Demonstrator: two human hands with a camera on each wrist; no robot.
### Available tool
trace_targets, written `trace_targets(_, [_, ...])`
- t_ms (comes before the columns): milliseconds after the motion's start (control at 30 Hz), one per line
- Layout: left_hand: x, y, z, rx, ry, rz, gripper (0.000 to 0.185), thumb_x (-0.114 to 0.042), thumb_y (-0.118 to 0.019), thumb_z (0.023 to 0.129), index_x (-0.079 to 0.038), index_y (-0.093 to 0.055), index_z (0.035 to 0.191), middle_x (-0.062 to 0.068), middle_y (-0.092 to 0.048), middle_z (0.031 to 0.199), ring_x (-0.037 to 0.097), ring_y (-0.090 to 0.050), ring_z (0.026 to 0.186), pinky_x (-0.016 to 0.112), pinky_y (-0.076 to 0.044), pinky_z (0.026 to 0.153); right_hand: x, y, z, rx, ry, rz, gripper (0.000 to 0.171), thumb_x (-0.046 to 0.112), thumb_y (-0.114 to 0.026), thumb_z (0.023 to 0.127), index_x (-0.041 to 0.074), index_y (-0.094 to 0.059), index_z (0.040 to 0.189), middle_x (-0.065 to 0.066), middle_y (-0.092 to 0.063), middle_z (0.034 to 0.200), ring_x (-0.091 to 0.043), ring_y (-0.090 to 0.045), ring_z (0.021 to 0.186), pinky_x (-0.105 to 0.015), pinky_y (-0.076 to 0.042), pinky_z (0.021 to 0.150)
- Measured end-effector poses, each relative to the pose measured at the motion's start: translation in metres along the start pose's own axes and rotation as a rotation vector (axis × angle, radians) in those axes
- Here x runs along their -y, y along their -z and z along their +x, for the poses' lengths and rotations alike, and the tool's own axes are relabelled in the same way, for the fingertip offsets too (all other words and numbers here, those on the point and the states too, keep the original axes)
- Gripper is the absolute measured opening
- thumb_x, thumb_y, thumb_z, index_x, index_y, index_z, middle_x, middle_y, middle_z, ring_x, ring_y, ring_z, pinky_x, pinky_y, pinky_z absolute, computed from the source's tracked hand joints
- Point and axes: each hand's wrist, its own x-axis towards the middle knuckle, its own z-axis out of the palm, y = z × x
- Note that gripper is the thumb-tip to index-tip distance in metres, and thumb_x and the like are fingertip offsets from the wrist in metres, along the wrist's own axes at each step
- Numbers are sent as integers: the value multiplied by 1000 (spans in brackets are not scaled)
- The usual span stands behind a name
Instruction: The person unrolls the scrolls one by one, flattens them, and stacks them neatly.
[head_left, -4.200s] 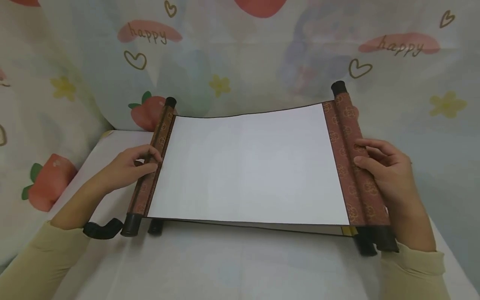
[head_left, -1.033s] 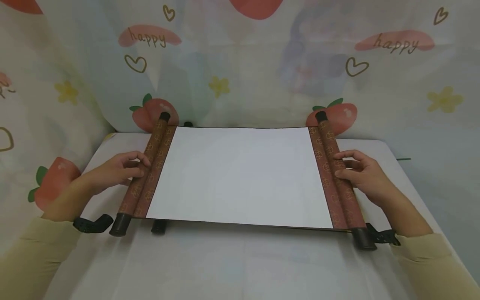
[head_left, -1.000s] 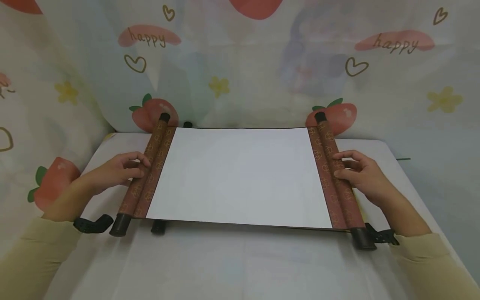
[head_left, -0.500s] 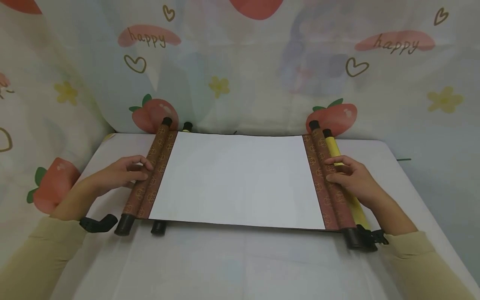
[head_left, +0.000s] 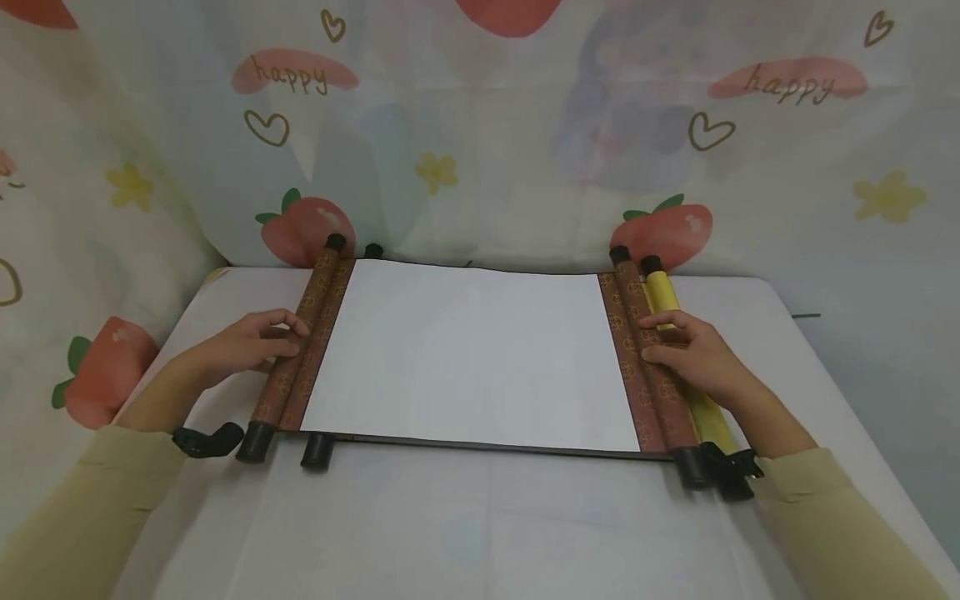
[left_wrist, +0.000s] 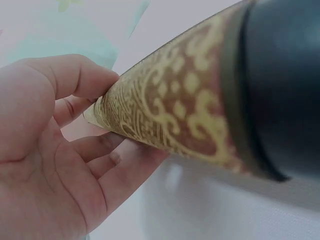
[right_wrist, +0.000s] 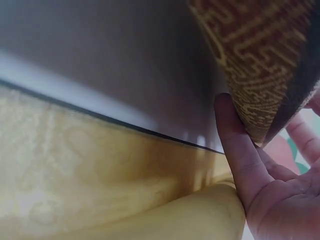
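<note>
A hanging scroll with a blank white sheet point(head_left: 472, 358) and red-brown, gold-patterned ends is spread between my hands. My left hand point(head_left: 243, 346) grips its left roller point(head_left: 321, 279), thumb on the near side; the left wrist view shows fingers around the patterned roller point(left_wrist: 170, 95). Midway along the right roller point(head_left: 628, 287), my right hand point(head_left: 697, 354) pinches it between thumb and fingers. Beneath lies a second scroll with a yellow roller point(head_left: 711, 421), mostly covered. In the right wrist view, the yellow scroll point(right_wrist: 100, 170) passes under my right hand point(right_wrist: 280, 205).
The white-covered table point(head_left: 480, 533) extends in front of the scrolls. Behind it hangs a printed cloth point(head_left: 517, 133) with peaches, hearts and flowers. A black knob point(head_left: 317, 452) of the lower scroll juts out at the front left. Black straps point(head_left: 208, 440) sit at my wrists.
Over these seconds the upper scroll has come down and levelled. Its right end, with my right hand, has moved left, uncovering the yellow roller. Lately the left end has shifted slightly right.
</note>
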Motion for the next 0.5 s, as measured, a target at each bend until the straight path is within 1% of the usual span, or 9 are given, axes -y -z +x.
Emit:
trace_targets(67, [2, -1, 1, 6, 11, -5, 29, -15, -59, 98, -2, -51, 123, 19, -47, 138, 21, -52, 100, 38, -52, 78, 1, -1, 1, 9, 6, -3, 46, 21, -64, 97, 7, -49, 138, -26, -40, 146, -44, -45, 129, -47, -46, 88])
trace_targets(167, [4, -3, 3, 8, 21, 0, 29, -14, -59, 98, -2, -51, 123, 20, -48, 136, 21, -52, 99, 38, -51, 77, 2, -3, 3, 9, 18, -39, 45, 22, -66, 96, 7, -51, 137, -26, -44, 144, -44, -48, 128, -47, -48, 87])
trace_targets(267, [2, -6, 2, -9, 23, 30, 28, -13, -58, 97, -3, -52, 123, 20, -50, 133, 23, -53, 101, 37, -52, 76, 2, -6, 5, 4, 29, -84, 46, 27, -68, 96, 9, -53, 136, -26, -48, 140, -43, -52, 124, -45, -49, 85])
trace_targets(400, [-4, -12, 2, -35, -11, 119, 25, -12, -57, 97, -4, -56, 121, 20, -54, 129, 30, -52, 108, 36, -51, 76, 2, -8, 5, -17, 43, -147, 46, 30, -69, 95, 11, -55, 134, -25, -53, 134, -42, -59, 116, -45, -52, 82])
trace_targets(500, [-8, -16, 3, -61, -48, 204, 23, -11, -57, 96, -4, -58, 118, 20, -56, 125, 34, -51, 113, 35, -49, 76, 4, -12, 4, -30, 62, -224, 45, 31, -68, 95, 12, -57, 134, -25, -55, 131, -41, -62, 111, -48, -54, 82])
